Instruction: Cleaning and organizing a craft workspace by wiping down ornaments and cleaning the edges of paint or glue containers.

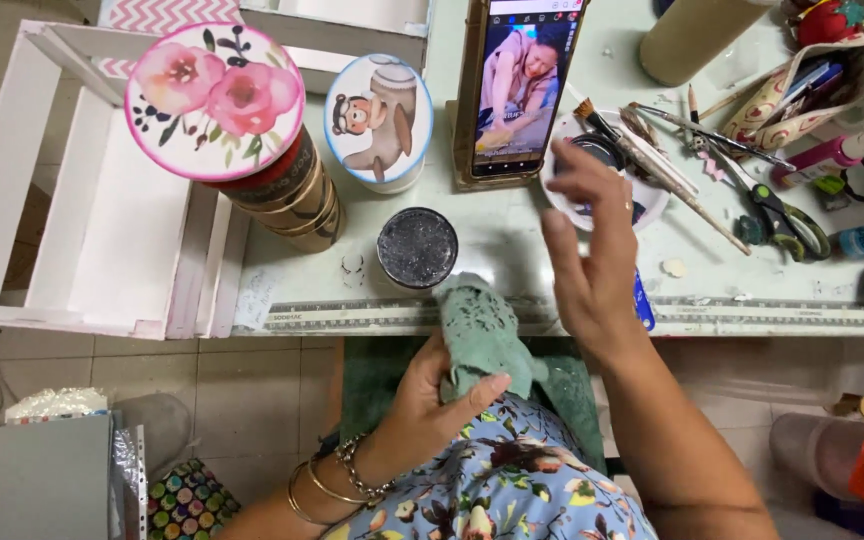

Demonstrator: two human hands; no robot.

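Head view: left hand (432, 385) squeezes a soft, light green cloth (482, 335), best bunched up; right hand (587, 255) hangs open, empty.

Green cloth (479, 335), glittery black lid (417, 247)

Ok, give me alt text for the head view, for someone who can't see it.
Seen from above, the left hand holds a green cloth at a craft table's edge, beside a dark-lidded jar. The right hand hovers open near a paint dish.
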